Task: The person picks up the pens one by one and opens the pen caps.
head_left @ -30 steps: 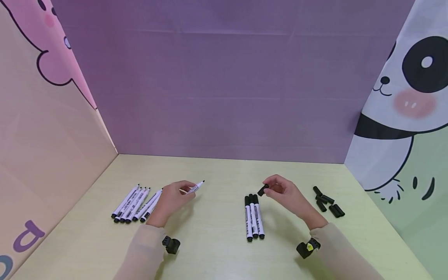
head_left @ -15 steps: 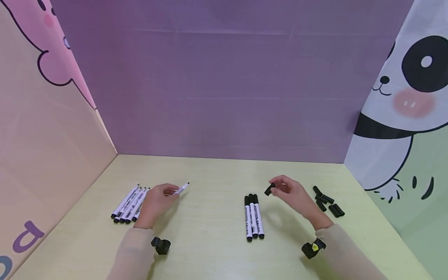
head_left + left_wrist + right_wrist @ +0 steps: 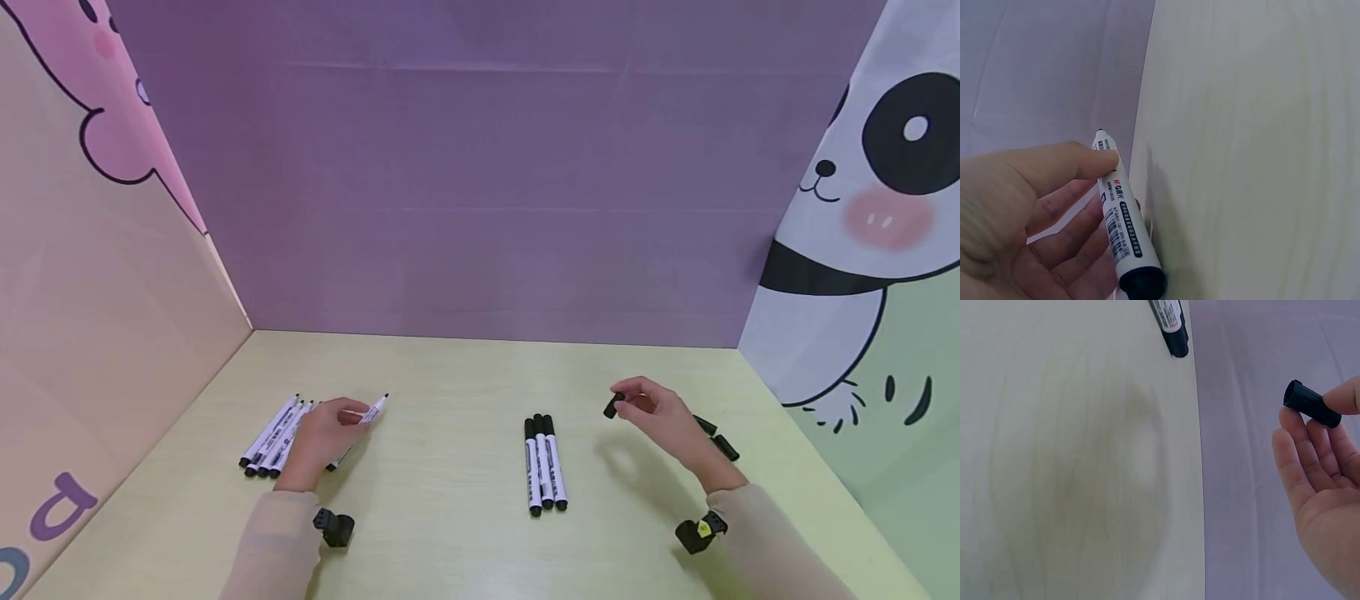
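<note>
Head view: white plastic marker [image 3: 375,408] is pinched by left hand [image 3: 324,429], black tubular cap [image 3: 613,406] by right hand [image 3: 662,422]. Likely light, stiff; best held mid-length.

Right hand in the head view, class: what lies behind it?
Black caps lie on the table, partly showing past the right hand at its wrist. Anything the hand covers cannot be seen.
</note>
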Tool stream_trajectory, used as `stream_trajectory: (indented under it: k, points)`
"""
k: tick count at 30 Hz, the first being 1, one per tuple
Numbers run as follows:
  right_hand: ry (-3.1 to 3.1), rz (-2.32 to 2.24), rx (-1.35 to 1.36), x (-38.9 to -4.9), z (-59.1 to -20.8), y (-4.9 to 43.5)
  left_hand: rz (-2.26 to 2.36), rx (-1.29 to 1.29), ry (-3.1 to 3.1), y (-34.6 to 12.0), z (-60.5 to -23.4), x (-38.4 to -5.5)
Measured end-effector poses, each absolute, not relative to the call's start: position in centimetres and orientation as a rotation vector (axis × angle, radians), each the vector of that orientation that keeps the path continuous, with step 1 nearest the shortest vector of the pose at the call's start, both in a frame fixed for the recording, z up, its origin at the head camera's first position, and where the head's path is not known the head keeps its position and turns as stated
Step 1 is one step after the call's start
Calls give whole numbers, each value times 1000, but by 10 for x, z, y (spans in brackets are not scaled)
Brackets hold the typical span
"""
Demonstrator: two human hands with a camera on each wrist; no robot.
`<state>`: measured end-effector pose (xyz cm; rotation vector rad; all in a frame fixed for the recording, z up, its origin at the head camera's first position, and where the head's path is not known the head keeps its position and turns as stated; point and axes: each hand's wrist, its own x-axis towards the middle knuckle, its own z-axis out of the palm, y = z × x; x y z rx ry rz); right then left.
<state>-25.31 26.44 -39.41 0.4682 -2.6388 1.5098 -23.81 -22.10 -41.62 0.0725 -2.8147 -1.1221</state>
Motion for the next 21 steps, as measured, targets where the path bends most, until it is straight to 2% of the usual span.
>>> stream_trajectory:
  k: [21]
  points:
    - [-2637,1499,307,-258,-396,310,-1142,99,-2794,-220,-416,-235]
